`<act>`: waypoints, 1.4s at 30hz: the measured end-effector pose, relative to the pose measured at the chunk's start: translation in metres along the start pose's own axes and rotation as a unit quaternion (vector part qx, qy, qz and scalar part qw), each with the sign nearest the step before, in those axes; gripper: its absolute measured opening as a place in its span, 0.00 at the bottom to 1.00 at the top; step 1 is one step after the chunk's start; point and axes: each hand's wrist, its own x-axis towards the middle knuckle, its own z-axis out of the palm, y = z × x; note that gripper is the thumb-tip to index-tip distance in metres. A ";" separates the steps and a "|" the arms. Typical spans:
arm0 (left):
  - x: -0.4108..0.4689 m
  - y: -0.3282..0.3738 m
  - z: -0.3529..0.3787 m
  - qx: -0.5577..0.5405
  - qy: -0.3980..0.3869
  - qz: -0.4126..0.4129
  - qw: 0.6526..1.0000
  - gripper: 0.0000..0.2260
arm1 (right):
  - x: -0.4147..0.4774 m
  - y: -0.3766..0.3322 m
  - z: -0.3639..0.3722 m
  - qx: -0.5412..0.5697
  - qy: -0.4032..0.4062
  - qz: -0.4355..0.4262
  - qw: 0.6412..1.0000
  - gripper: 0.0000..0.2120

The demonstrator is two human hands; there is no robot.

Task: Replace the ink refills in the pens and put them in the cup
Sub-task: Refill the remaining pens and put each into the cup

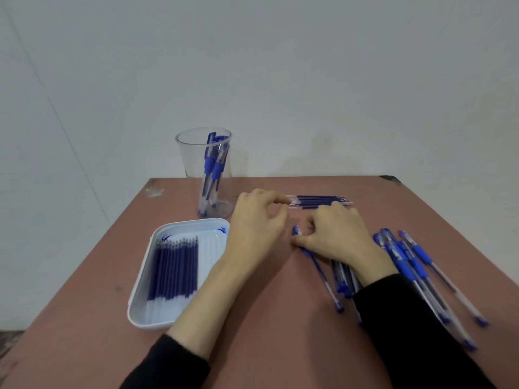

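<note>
Reddish-brown table, far edge against a pale wall.

White rectangular plastic tray near the left edge. It holds a neat row of dark blue ink refills, likely the fresh stock, and about half the tray floor is bare.

Clear plastic cup upright at the far edge, toward the left corner. A few blue-grip pens stand in it, so judged finished.

Loose heap of blue-grip pens by the right edge, judged still to do. The heap outnumbers the cup, so the task looks well short of halfway.

Left hand is mid-table with fingers curled, thumb and forefinger at the end of a short row of loose dark refills lying near the far edge, probably the spent ones. Cannot tell whether it pinches one or merely touches it.

Right hand is beside it, fingers bent, pinching one clear-barrelled pen near its tip. The pen's tail trails toward the near edge.

Hard to make out:
- The right wrist and black sleeve cover part of the heap, so the count is uncertain.
- Motion blur hides whether the held pen is open or carries a refill.
- The pens in the cup overlap, so their exact number is unclear.
</note>
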 end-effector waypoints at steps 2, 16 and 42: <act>-0.001 0.000 -0.001 -0.014 0.002 0.001 1.000 0.09 | 0.001 -0.003 0.001 0.009 0.004 0.000 1.000 0.19; 0.001 0.004 -0.018 -0.391 -0.023 -0.097 0.915 0.10 | 0.000 -0.013 -0.010 0.595 0.167 -0.064 0.784 0.02; 0.003 -0.008 -0.016 -0.379 0.001 -0.076 0.922 0.05 | 0.002 -0.010 0.008 0.377 0.219 -0.082 0.896 0.12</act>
